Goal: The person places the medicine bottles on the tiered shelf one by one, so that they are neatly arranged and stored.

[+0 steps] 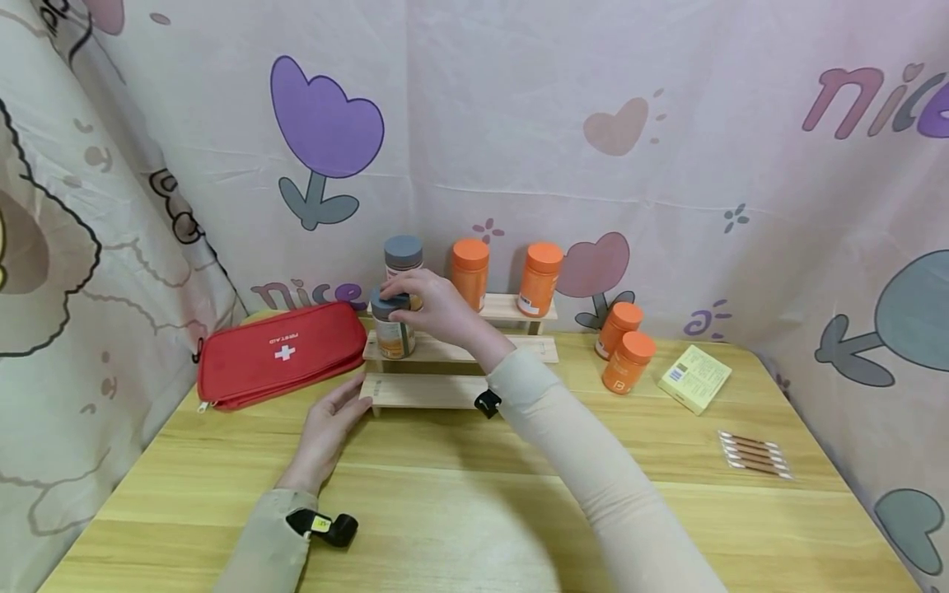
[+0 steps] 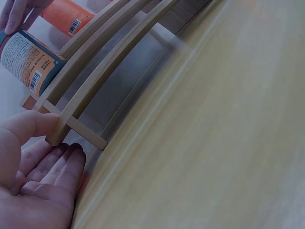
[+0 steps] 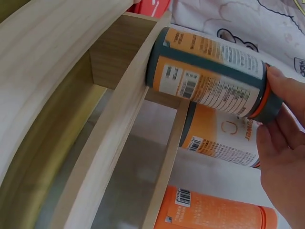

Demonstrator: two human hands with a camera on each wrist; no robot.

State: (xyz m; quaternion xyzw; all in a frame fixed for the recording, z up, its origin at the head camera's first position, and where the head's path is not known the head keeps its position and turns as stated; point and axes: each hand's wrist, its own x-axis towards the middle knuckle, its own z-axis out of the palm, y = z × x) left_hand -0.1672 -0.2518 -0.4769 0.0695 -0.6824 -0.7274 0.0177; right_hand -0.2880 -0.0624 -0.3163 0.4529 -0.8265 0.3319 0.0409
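Observation:
A three-tier wooden shelf rack (image 1: 430, 392) stands on the table. My right hand (image 1: 437, 306) grips a supplement bottle (image 1: 395, 338) by its grey-blue cap, the bottle upright at the left end of the middle tier. In the right wrist view the thumb and fingers (image 3: 286, 112) close round the cap, and the bottle's base meets the board. Behind it on the top tier is a second grey-capped bottle (image 1: 404, 252), partly hidden. My left hand (image 1: 329, 428) holds the bottom tier's left end, with the thumb (image 2: 35, 125) against the board and the fingers below it.
Two orange bottles (image 1: 470, 268) stand on the top tier. A red first-aid pouch (image 1: 282, 354) lies left of the rack. To the right are two smaller orange bottles (image 1: 628, 362), a pale yellow box (image 1: 694, 379) and a packet of cotton swabs (image 1: 754, 455). A printed curtain (image 1: 489, 107) hangs behind.

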